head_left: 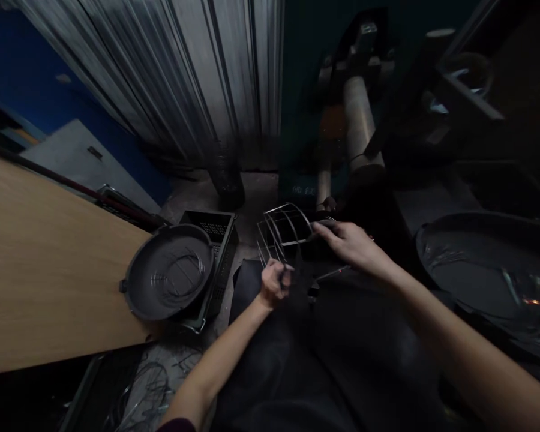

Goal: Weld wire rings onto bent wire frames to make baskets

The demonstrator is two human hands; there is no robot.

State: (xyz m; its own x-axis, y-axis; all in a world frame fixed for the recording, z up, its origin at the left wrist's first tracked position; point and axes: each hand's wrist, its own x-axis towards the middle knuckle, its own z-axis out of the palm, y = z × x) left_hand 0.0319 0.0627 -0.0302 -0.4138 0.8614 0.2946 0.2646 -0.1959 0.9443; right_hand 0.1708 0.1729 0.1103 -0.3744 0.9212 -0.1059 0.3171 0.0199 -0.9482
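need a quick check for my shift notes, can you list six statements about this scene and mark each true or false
1. The left hand and right hand both hold a wire frame. True.
2. The left basin contains nothing. False: wire pieces lie in it.
3. The perforated crate is bright yellow. False: it is dark.
4. A second basin is on the right. True.
5. The lap covering is white. False: it is dark.
6. A ridged sheet stands ahead of the hands. True.
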